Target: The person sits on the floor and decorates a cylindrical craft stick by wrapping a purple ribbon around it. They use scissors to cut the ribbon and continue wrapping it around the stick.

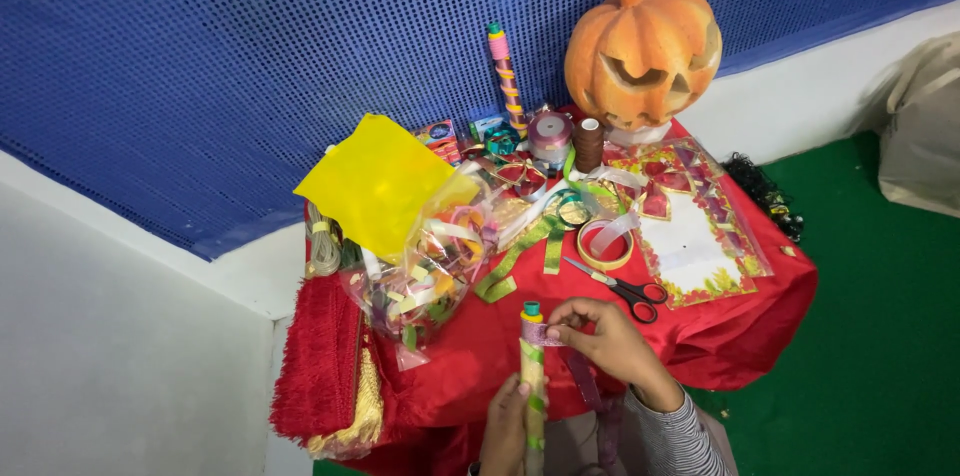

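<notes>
At the table's left edge a fringed dark-red cloth [318, 356] hangs down, with a yellow tassel trim [362, 406] beside it. Just right of that, near the left edge, lies a clear plastic bag stuffed with coloured ribbon scraps [425, 281], and a bright yellow sheet of paper [375, 181] rests tilted on top of it.

At the table's near edge, the left hand [505, 426] is closed around the lower part of an upright stick wrapped in green and yellow ribbon with a teal cap [532, 376]. The right hand [610, 341] pinches a strip of purple glitter ribbon [545, 333] against the stick just under the cap; the ribbon's loose end [585, 386] trails down past the striped sleeve [675, 441].

Near the middle of the red tablecloth [480, 336] a green ribbon [520, 261] lies flat, then a roll of clear tape [606, 244] and, touching it, red-handled scissors [620, 286]. At the far edge stand a tall ribbon-wrapped stick [507, 76], a spool of pink ribbon [549, 133] and a brown thread spool [588, 143]. Further right, at the far corner, sits an orange carved pumpkin [640, 46], and in front of it a floral-bordered card in a clear sleeve [690, 236]. Beyond the right edge, black beads [765, 191] lie on the green floor [880, 316].
</notes>
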